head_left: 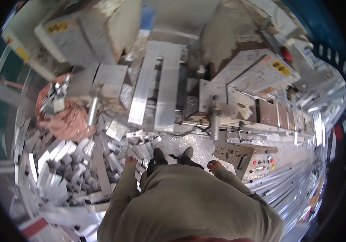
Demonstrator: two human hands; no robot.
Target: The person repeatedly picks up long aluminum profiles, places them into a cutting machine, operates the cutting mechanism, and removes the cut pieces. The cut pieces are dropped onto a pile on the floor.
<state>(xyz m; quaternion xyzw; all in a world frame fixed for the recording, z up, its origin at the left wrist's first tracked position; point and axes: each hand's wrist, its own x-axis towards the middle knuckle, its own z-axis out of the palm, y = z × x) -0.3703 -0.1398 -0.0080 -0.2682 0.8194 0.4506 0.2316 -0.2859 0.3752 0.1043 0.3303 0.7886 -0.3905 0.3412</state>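
Note:
My left hand hangs at my left side, its fingers curled in and nothing visible in them. Nearest to it lie loose metal offcuts. On my other side, my right hand hangs low with its fingers loosely curled, no object showing in it. A control box with several coloured buttons stands just to its right. Two flat silvery metal bars lie side by side on the machine ahead, apart from both hands. A metal cylinder stands upright beyond my right hand.
Offcuts cover the floor at left, beside a pinkish sack holding metal pieces. Angled grey machine housings with yellow labels flank the bars. Long shiny metal profiles are stacked at right. A dark cable runs before my feet.

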